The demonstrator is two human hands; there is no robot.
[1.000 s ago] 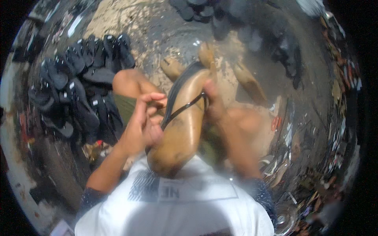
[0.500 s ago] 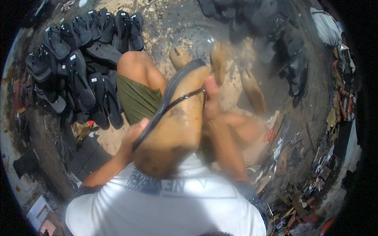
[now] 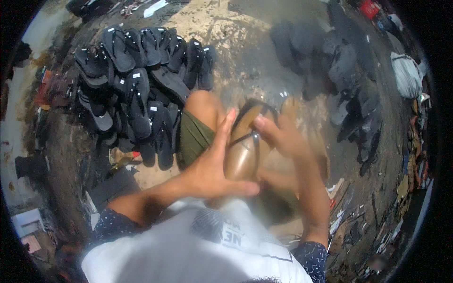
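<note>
A tan shoe last (image 3: 241,160) stands in front of my lap, its rounded end toward me. Fitted on it is a black flip-flop (image 3: 255,104), whose thin strap crosses the last. My left hand (image 3: 214,162) lies along the left side with its fingers stretched straight and its thumb spread across the near end. From the right, my right hand (image 3: 285,137) grips the flip-flop and last, thumb on the top near the strap; its other fingers are partly hidden and blurred. Another tan last (image 3: 291,106) shows behind my right hand.
Many finished-looking black flip-flops (image 3: 138,101) lie piled at the left. Dark, blurred sole-like pieces (image 3: 347,61) spread over the right. A white bag (image 3: 406,75) sits at the far right. Scraps litter the ground at lower right, and my bent knee (image 3: 204,101) is beside the pile.
The last with its flip-flop has been turned and lowered away from my chest. My left hand has moved from the sole's edge to the last's side. The head view has shifted.
</note>
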